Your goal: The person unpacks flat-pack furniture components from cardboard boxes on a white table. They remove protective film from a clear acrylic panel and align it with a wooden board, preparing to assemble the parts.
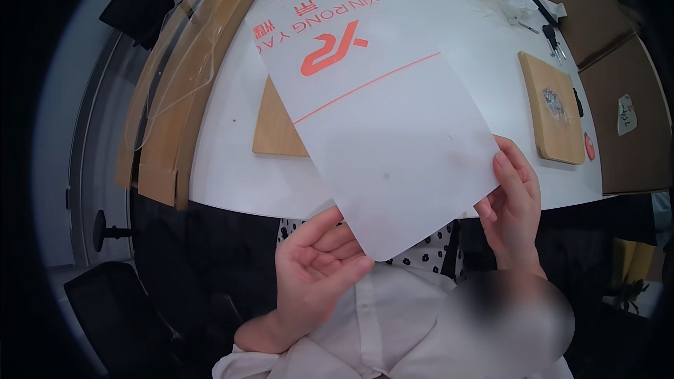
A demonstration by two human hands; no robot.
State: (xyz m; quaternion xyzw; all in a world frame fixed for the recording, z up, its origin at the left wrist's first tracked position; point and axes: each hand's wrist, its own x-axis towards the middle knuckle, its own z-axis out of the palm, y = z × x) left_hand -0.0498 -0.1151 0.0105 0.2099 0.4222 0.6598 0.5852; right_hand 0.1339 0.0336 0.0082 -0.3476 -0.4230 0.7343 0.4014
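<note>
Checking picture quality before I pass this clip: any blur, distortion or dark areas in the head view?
Head view: strong fisheye bend, the white table edge curves and the corners go black; a smeared blurred patch sits at the lower right; the white bag, left hand and right hand are sharp; lighting is even, with no glare on the bag.

bag (pixel 379 119) over table (pixel 232 168), board (pixel 277 130) beneath, second board (pixel 551 109) right
</note>
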